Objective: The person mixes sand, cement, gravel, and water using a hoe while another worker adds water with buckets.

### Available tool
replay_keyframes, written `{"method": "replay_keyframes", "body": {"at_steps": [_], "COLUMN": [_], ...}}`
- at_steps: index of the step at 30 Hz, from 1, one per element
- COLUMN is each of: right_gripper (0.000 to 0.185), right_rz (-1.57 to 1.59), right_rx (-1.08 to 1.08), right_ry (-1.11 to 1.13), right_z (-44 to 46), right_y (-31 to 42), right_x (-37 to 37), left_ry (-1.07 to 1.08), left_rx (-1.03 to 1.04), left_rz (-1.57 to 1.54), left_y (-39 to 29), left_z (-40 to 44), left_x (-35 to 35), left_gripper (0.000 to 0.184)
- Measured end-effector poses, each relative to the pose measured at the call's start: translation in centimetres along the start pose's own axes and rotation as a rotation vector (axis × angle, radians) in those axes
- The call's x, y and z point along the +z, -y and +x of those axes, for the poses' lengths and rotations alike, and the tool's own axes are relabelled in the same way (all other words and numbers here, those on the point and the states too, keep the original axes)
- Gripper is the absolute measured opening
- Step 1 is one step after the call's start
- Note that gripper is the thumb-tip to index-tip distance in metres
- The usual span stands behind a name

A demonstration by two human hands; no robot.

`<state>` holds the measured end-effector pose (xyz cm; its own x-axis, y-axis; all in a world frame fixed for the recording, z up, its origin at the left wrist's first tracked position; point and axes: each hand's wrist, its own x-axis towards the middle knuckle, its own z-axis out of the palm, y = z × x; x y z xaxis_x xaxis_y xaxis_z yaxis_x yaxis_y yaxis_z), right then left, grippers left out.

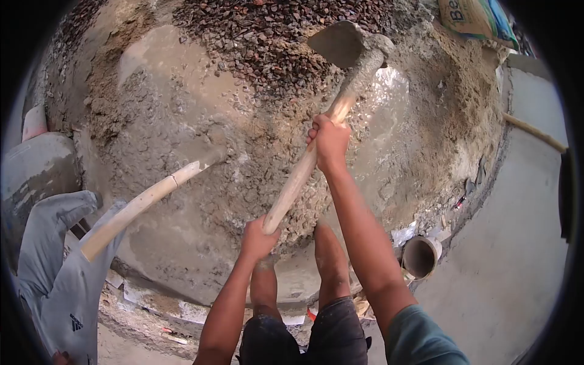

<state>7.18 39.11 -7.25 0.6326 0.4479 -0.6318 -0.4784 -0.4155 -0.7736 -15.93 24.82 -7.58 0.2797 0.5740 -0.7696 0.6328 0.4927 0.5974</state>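
Grey wet mix (201, 213) covers the ground in my view, dark gravel (255, 36) at its far side, sand (465, 79) to the right. I have the hoe (298, 176) slanting across, its blade (336, 45) over the gravel's edge. My left hand (260, 239) wraps the handle low; my right (332, 141) is closed around it higher. Pale floor (505, 243) lies right, beside a pot (421, 257); a person (67, 274) is at left.

A printed sack (474, 18) lies upper right (a thin stick (535, 132) below it), a rounded container (39, 173) far left.
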Motion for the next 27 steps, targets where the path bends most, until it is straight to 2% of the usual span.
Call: {"method": "replay_keyframes", "body": {"at_steps": [2,6,10,12,14,17,18,20,21,23,25,26,27], "right_gripper": [0.011,0.018,0.028,0.024,0.013,0.008,0.008,0.008,0.008,0.008,0.007,0.009,0.01], "right_rz": [-0.18,-0.312,-0.59,-0.738,-0.539,-0.281,-0.225,-0.137,-0.04,0.078,0.063,-0.011,-0.01], "right_rx": [0.094,0.183,0.303,0.174,0.365,0.571,0.596,0.457,0.396,0.127,-0.085,-0.12,-0.12], "right_ry": [0.007,0.081,0.21,0.132,0.172,0.107,0.061,0.015,-0.039,-0.157,-0.205,-0.27,-0.238], "right_z": [4.2,1.3,-6.3,-9.6,-15.7,-21.7,-22.2,-20.3,-18.3,-11.9,-5.1,-2.0,1.5], "right_y": [-2.2,-4.2,-10.6,-20.1,-17.7,-13.2,-11.9,-7.9,-5.3,-2.6,-1.1,-0.9,-2.1], "right_x": [2.7,2.1,2.4,0.7,-0.9,-4.3,-5.2,-5.6,-5.2,-3.8,-1.0,0.8,2.4], "left_ry": [-0.044,0.004,0.017,0.03,0.103,0.144,0.163,0.185,0.181,0.137,0.058,0.059,0.066], "left_rx": [-0.023,-0.105,-0.458,-0.583,-0.531,-0.325,-0.287,-0.189,-0.131,0.004,0.062,0.066,0.062], "left_rz": [0.022,-0.144,-0.508,-0.618,-0.375,-0.022,-0.025,-0.02,-0.006,0.039,0.122,0.144,0.167], "left_y": [-0.5,0.1,1.0,3.2,8.0,8.9,9.0,8.9,8.6,5.3,2.9,1.6,0.9], "left_z": [0.5,-5.5,-14.9,-19.6,-23.8,-28.7,-28.4,-24.6,-20.8,-10.6,-0.7,3.4,5.5], "left_x": [0.0,1.5,0.8,-0.3,-0.8,-1.8,-1.7,-1.8,-1.7,-2.3,-3.4,-4.8,-6.0], "left_gripper": [0.033,0.03,0.017,0.016,0.016,0.038,0.039,0.04,0.039,0.034,0.029,0.029,0.03]}}
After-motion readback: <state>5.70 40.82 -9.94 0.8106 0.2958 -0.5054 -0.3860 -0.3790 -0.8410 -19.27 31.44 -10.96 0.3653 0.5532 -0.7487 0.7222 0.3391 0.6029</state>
